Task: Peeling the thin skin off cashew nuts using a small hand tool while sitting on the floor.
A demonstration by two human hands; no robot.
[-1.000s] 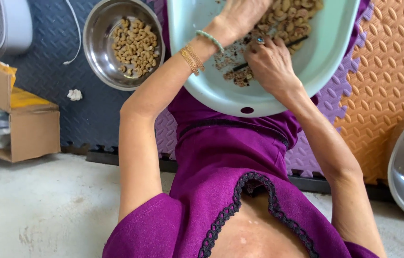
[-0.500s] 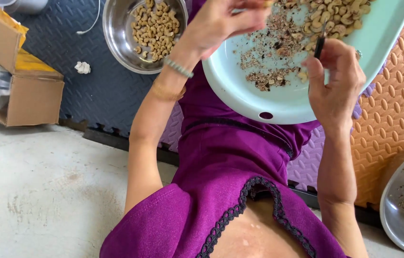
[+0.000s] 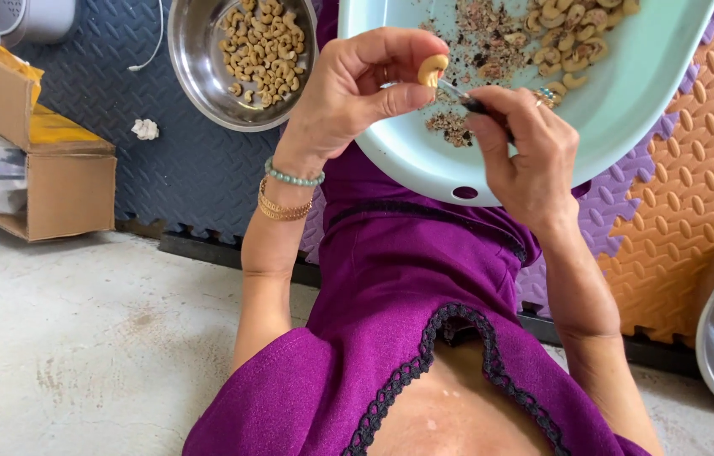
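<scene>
Left hand, wrist bent and fingers curled, pinches a curved cashew kernel between thumb and forefinger just above the near rim of the pale green plastic basin. Its long axis stands roughly upright, the curve bowing toward the right hand. That hand is closed around a thin dark-handled pick, its tip angled up-left against the kernel. Inside the basin lie unpeeled cashews and brown skin scraps; left of the basin sits a steel bowl of peeled cashews.

tool mostly hidden, basin cropped
</scene>
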